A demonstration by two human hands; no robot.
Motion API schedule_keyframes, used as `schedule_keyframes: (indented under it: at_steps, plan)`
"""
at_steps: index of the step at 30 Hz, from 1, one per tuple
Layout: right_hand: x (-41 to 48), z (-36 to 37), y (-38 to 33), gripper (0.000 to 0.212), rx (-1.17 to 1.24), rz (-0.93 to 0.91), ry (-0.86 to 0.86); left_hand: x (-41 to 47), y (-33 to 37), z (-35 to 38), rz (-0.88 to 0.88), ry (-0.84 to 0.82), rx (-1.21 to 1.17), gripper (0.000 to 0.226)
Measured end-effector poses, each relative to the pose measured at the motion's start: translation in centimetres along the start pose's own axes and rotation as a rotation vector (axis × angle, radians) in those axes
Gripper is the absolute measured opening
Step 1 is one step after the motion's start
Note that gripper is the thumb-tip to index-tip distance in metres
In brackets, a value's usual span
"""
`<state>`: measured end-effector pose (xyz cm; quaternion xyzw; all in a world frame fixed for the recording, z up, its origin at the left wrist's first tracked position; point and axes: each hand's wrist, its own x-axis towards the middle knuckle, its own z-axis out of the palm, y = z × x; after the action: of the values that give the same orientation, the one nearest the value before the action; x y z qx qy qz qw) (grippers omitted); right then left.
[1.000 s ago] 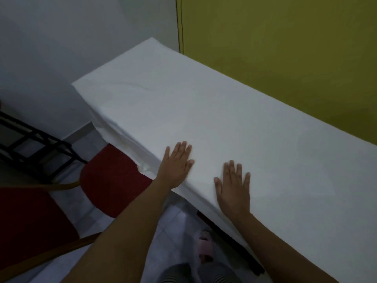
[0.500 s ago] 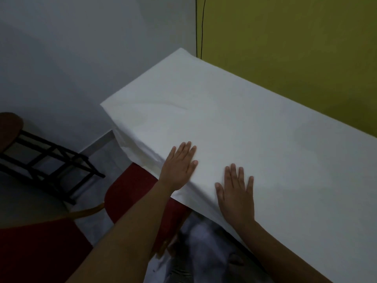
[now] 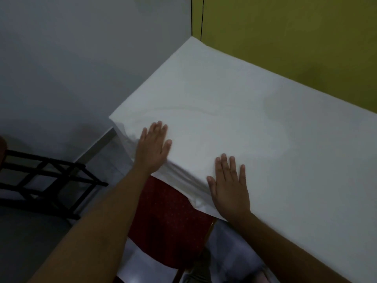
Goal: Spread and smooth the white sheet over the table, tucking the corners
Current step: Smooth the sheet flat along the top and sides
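Observation:
The white sheet covers the whole table top, which runs from the far corner by the walls toward the lower right. My left hand lies flat, fingers apart, on the sheet at the near edge, close to the near left corner. My right hand presses flat on the sheet a little to the right, its palm over the table's near edge. Between my hands the sheet's hanging edge is bunched into folds. A shallow crease runs across the sheet just beyond my left hand.
A red-seated chair stands under the near edge below my hands. A black metal rack is on the floor at left. A grey wall and a yellow-green wall meet behind the table's far corner.
Both flat hands have slid left along the near edge toward the near left corner, the left hand leading. The view has turned left with them; folds now bunch between the hands.

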<state>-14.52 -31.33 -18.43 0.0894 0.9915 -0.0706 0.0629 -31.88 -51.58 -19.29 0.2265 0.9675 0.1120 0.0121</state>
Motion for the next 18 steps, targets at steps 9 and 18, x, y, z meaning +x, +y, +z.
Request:
schedule_keyframes:
  at_steps: [9,18]
  plan:
    - [3.1,-0.4,-6.2,0.056,0.106,-0.314,-0.046,2.3,-6.1,-2.0,-0.373,0.067,-0.059,0.057]
    - [14.5,-4.7,4.0,0.054,0.142,0.169,0.122,12.2,0.1,-1.1,0.001,-0.061,0.070,0.054]
